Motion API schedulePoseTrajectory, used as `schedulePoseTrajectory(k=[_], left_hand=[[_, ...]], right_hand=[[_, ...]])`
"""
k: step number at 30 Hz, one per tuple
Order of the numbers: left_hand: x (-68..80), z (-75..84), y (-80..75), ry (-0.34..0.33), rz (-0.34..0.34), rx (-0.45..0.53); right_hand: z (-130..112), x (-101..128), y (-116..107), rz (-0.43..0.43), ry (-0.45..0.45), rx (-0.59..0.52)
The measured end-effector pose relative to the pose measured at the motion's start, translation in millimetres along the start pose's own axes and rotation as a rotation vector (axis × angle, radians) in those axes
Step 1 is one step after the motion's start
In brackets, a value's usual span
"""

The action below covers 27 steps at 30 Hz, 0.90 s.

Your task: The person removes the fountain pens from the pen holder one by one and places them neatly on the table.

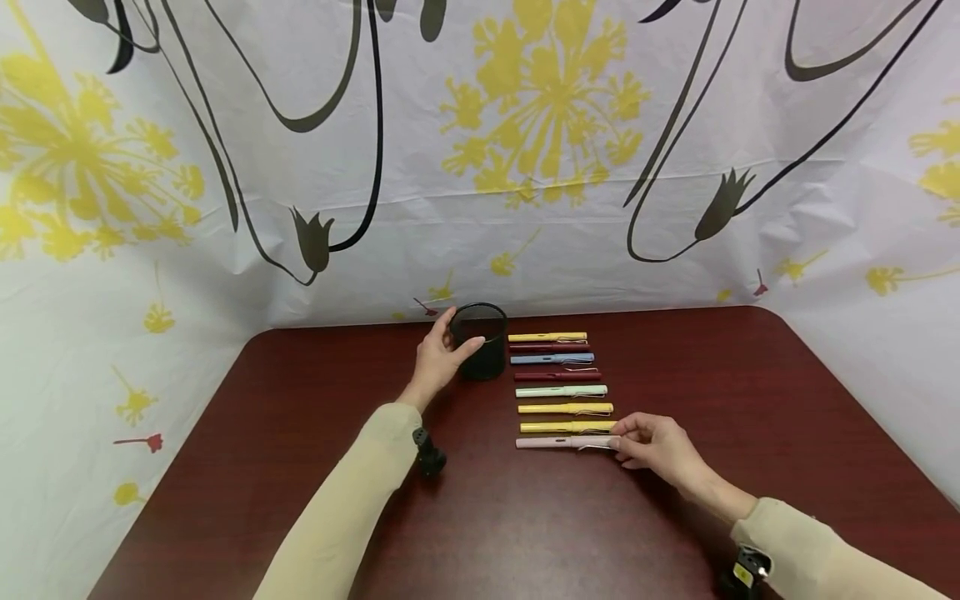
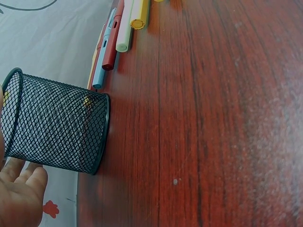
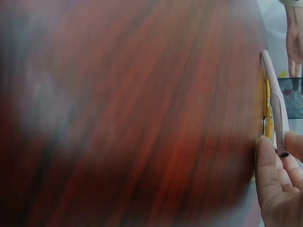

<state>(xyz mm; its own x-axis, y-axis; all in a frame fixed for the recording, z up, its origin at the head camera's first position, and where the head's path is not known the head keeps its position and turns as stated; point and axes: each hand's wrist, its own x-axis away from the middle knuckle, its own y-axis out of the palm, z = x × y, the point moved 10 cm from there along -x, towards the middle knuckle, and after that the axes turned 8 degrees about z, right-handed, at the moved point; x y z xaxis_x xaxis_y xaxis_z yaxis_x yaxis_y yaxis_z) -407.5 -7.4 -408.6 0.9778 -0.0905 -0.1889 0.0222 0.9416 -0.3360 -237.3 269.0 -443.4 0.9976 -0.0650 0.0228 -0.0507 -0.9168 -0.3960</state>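
Note:
A black mesh pen holder (image 1: 486, 363) stands upright near the table's back edge. My left hand (image 1: 437, 360) holds it near the rim, thumb at the front and fingers on the left side. In the left wrist view, fingers lie beside the holder's mesh wall (image 2: 57, 123). To its right, several capped pens lie in a column. At the near end is a pale pink pen (image 1: 543, 443), whose clip end my right hand (image 1: 663, 454) pinches between thumb and fingers. Just beyond it lies a yellow pen (image 1: 562, 427), close to the right fingertips.
Farther back in the column lie another yellow pen (image 1: 558, 409), a mint pen (image 1: 555, 391), a dark red pen (image 1: 551, 377), a blue pen (image 1: 540, 360) and more. A patterned white cloth (image 1: 405, 183) hangs behind the dark red-brown table (image 1: 480, 533).

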Motion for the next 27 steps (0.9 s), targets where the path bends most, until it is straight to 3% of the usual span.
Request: schedulePoseTrajectory(k=[12, 27], left_hand=[[-1.4, -0.7, 0.9, -0.001, -0.004, 0.019], [-2.0, -1.0, 1.3, -0.003, -0.007, 0.040]], right_hand=[[-12.9, -4.3, -1.5, -0.042, -0.177, 0.261], [-16.0, -6.1, 2.7, -0.110, -0.257, 0.361]])
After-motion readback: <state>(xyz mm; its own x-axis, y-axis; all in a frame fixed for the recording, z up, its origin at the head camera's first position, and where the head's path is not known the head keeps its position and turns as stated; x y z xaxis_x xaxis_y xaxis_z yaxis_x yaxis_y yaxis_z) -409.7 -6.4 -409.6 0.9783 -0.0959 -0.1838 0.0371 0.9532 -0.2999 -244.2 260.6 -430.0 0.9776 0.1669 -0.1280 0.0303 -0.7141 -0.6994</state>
